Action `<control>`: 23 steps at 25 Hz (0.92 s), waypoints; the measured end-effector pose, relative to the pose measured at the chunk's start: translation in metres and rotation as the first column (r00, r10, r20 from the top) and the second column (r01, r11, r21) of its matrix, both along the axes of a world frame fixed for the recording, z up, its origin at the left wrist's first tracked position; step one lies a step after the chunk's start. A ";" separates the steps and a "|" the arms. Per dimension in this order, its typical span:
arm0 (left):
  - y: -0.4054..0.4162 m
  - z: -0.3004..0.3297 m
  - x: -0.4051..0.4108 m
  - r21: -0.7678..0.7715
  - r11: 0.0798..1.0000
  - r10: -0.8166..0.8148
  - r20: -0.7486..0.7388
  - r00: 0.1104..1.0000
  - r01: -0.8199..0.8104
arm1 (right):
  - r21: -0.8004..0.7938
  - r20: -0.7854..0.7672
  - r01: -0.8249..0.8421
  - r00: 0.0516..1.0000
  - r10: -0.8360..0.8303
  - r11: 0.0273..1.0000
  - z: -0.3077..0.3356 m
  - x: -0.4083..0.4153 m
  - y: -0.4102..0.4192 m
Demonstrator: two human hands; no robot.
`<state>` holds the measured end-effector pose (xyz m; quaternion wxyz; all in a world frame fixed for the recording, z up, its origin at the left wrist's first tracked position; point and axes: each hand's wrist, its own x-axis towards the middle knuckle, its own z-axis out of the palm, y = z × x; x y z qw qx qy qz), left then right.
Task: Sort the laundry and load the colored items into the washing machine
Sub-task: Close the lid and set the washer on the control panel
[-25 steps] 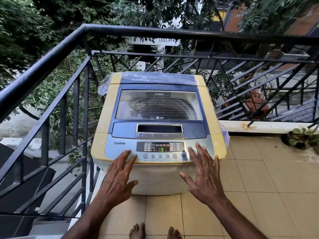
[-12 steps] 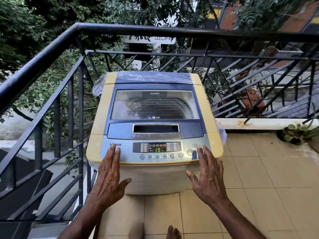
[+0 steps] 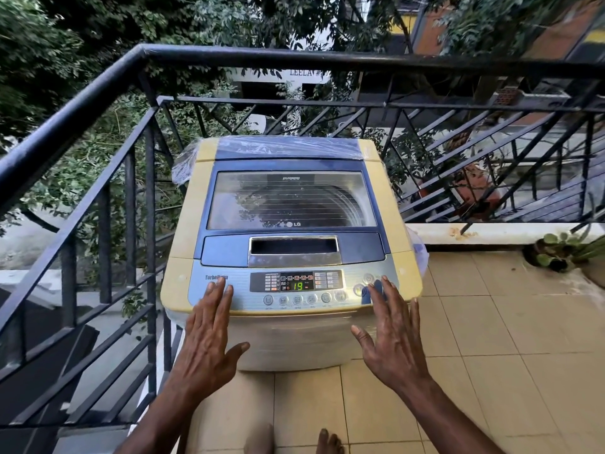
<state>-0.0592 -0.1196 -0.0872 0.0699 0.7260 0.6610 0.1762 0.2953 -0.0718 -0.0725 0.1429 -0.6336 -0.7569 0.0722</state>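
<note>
The washing machine (image 3: 291, 250) stands in the corner of a tiled balcony, tucked close to the black railing (image 3: 108, 178), probably so it stays out of the walkway. Clear plastic wrap (image 3: 190, 158) clings to its back corners and right side, likely to keep off weather and dust. Its blue-framed lid (image 3: 291, 201) is shut, and through the window only the drum shows; whether clothes lie in it I can't say, since reflections of the trees cover the glass. No laundry is in sight anywhere on the floor (image 3: 491, 339).

Both hands are empty, flat and spread. The left hand (image 3: 204, 342) lies with its fingers (image 3: 217, 290) over the left end of the control panel (image 3: 296, 288), beside the "Turbo" lettering, as if steadying. The right hand (image 3: 393, 339) reaches toward the round buttons (image 3: 363, 285) at the panel's right end, its fingers splayed wide and gripping nothing; I cannot tell whether a fingertip actually touches one. The display (image 3: 298, 286) glows a green 19, so the machine is powered.

My guess is that settings or starting are in hand. A potted plant (image 3: 553, 252) sits well apart by the low ledge.
</note>
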 end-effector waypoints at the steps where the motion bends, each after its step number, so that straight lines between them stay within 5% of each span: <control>1: 0.000 0.000 0.000 -0.004 1.000 -0.003 -0.004 1.000 0.003 | -0.003 0.002 -0.007 1.000 0.007 1.000 0.000 -0.001 0.001; 23: -0.003 -0.001 0.006 0.008 0.999 -0.049 -0.021 0.999 0.049 | -0.003 0.148 -0.001 0.989 0.001 1.000 0.000 -0.004 0.002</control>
